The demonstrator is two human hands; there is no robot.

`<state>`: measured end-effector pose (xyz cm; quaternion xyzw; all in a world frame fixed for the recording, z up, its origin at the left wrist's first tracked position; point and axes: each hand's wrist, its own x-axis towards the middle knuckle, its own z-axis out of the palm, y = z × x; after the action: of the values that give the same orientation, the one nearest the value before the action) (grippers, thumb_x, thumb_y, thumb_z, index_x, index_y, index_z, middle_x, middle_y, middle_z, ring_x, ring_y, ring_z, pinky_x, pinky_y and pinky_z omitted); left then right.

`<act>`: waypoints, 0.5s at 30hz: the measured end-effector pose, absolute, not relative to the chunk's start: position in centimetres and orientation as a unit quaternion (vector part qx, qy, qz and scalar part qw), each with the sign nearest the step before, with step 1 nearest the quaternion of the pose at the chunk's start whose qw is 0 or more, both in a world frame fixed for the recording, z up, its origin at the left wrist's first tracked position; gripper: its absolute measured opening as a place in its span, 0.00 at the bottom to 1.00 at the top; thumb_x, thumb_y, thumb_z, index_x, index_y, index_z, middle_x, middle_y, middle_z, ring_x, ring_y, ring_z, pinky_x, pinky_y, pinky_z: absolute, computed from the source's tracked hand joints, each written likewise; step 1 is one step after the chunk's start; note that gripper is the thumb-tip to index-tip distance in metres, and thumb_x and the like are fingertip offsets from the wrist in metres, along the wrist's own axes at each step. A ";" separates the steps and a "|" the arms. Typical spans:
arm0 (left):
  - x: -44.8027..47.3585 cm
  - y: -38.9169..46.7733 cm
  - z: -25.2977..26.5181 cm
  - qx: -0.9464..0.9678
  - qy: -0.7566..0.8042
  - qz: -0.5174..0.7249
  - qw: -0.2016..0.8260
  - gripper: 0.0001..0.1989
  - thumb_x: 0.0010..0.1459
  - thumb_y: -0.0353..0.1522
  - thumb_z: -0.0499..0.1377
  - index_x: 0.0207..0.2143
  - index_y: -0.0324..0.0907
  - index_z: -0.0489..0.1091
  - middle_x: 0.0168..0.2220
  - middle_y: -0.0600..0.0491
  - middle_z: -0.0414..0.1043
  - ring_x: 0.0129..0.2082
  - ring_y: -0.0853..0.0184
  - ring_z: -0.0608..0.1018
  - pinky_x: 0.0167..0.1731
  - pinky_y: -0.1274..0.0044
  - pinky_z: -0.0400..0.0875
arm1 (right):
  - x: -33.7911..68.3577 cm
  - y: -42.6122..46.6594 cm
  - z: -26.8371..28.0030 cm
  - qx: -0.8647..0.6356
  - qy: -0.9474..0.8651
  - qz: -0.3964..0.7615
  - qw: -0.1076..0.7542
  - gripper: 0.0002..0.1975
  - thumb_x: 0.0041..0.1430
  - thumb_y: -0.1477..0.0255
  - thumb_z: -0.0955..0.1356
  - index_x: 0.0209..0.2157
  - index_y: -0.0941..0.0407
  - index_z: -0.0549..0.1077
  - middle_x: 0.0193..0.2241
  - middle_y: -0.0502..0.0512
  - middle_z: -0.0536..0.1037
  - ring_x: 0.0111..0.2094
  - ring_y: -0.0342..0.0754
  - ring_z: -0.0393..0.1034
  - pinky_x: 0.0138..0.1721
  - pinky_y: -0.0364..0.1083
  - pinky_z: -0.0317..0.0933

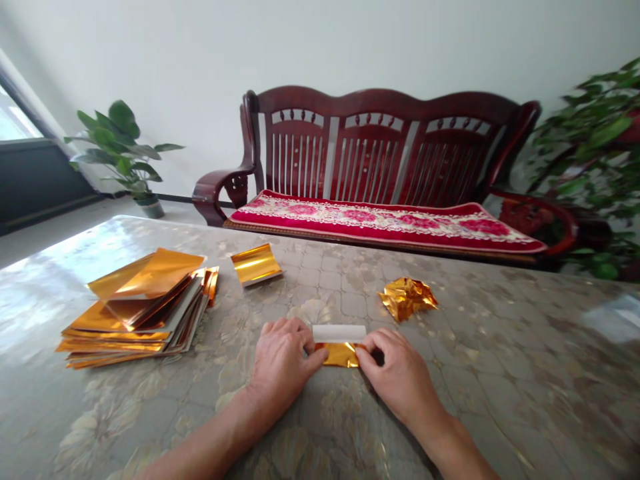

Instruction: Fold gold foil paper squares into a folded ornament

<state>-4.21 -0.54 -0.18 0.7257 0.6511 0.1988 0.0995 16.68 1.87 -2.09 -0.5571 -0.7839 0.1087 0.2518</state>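
Between my two hands, on the table, lies a sheet of gold foil paper, partly folded so that a white strip of its back shows along the far side. My left hand pinches the sheet's left end with thumb and bent fingers. At the right end, my right hand grips it the same way, thumb against the fingers. Beyond my right hand sits a crumpled piece of gold foil. A single curled gold sheet rests past my left hand. The fingertips are partly hidden behind the hands.
An uneven stack of gold foil sheets stands at the left on the patterned table. Clear plastic lies at the right edge. Behind the table are a dark red wooden bench with a floral cushion and potted plants.
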 end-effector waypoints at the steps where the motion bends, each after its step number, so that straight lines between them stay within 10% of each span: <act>1: -4.2 -0.5 -0.2 0.723 0.654 0.198 0.103 0.13 0.55 0.39 0.63 0.21 0.43 0.71 0.33 0.55 0.75 0.37 0.64 0.73 0.39 0.71 0.57 | 16.7 1.9 -2.1 -0.559 -0.783 0.106 0.250 0.11 0.56 0.72 0.67 0.22 0.53 0.63 0.25 0.49 0.71 0.33 0.48 0.65 0.34 0.44 0.54; 15: -3.8 -0.5 -0.3 0.705 0.676 0.183 0.108 0.12 0.56 0.38 0.60 0.22 0.44 0.70 0.33 0.56 0.71 0.37 0.64 0.72 0.37 0.72 0.54 | 16.4 1.9 -1.9 -0.588 -0.768 0.102 0.231 0.10 0.56 0.70 0.67 0.23 0.53 0.65 0.26 0.49 0.73 0.33 0.49 0.67 0.34 0.45 0.54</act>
<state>-3.85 -0.49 -0.31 0.7055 0.6762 0.1829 0.1076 16.39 1.92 -1.92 -0.5882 -0.7684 0.1016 0.2309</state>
